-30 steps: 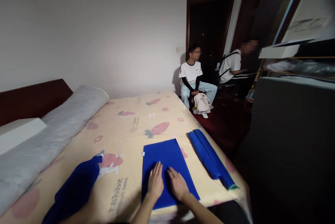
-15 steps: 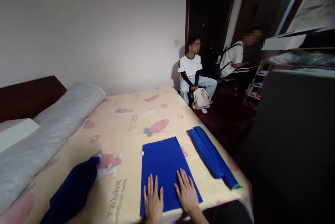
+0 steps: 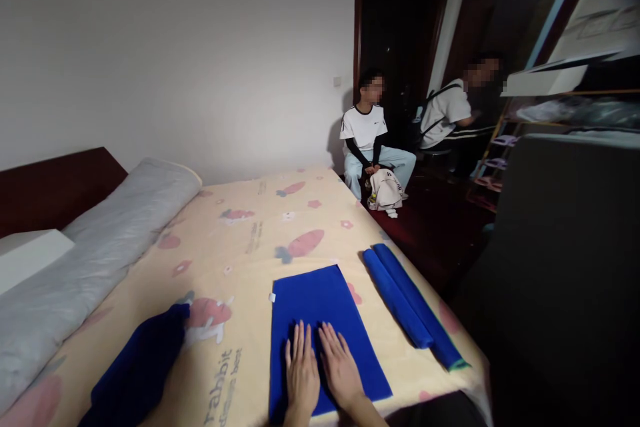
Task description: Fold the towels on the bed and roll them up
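Observation:
A blue cloth [image 3: 313, 294] lies spread flat near the bed's front edge, with a small white tag on its left side. My left hand [image 3: 302, 370] rests palm down on its lower part, fingers stretched out. Close beside it, my right hand [image 3: 341, 367] also lies flat on the cloth, with a narrow gap between the two. To the right are two rolled blue cloths, a shorter roll [image 3: 395, 297] and a longer one [image 3: 423, 307], side by side. A crumpled dark blue cloth [image 3: 140, 364] lies at the left.
The patterned bed sheet [image 3: 250, 267] stretches back to the wall. A grey rolled bedding [image 3: 120, 234] and white box [image 3: 33, 255] are at the left. Beyond the bed sit a person [image 3: 365, 127] with a pale bag [image 3: 386, 188] and another person [image 3: 445, 114]. A dark panel [image 3: 565, 267] stands right.
Both hands have come closer together on the blue cloth and slid slightly away from me, staying flat. The person at the back right has shifted an arm.

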Demonstrator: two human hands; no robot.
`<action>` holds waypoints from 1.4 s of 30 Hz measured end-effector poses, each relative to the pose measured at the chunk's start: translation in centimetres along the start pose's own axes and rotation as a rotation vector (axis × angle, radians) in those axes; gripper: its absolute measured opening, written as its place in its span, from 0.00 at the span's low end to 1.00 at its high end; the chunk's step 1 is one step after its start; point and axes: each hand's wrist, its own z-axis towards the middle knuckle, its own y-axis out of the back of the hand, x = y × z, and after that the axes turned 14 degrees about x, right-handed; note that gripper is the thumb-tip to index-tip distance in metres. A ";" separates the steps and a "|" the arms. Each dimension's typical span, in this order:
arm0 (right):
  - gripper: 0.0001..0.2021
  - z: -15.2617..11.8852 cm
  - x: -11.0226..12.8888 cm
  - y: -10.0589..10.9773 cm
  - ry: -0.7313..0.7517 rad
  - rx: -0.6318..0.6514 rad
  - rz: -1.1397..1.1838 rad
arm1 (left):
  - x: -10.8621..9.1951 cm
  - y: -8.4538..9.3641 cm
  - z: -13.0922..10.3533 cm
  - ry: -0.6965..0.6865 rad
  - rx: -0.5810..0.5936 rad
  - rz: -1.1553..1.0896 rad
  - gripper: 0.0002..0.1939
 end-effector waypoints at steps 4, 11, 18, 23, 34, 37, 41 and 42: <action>0.26 0.0 0.3 -0.7 0.028 0.069 0.003 | 0.8 -1.3 0.2 0.001 0.069 -0.018 0.28; 0.26 -0.6 -0.1 -0.8 -0.017 0.076 -0.002 | 1.6 -2.3 -0.3 -0.003 0.030 -0.047 0.28; 0.26 -0.7 -0.3 -1.0 0.006 0.030 -0.055 | 2.2 -2.6 -0.8 -0.057 -0.053 0.009 0.27; 0.27 -2.0 -2.7 -1.4 -0.064 -0.098 -0.150 | 2.8 -2.1 -1.6 -0.026 -0.060 0.105 0.28; 0.31 -5.0 -7.3 -1.7 -0.166 -0.287 -0.242 | 4.5 -1.6 -3.0 0.285 -0.056 0.196 0.26; 0.31 -4.0 -5.6 -1.8 -0.138 -0.318 -0.254 | 3.5 -1.4 -2.7 0.225 -0.111 0.201 0.26; 0.30 -2.1 -1.7 -2.4 0.034 -0.223 -0.216 | 0.6 -2.1 -2.0 0.125 -0.087 0.154 0.26; 0.30 -1.8 -1.0 -2.6 0.075 -0.191 -0.204 | 0.0 -2.5 -1.9 0.105 -0.049 0.141 0.26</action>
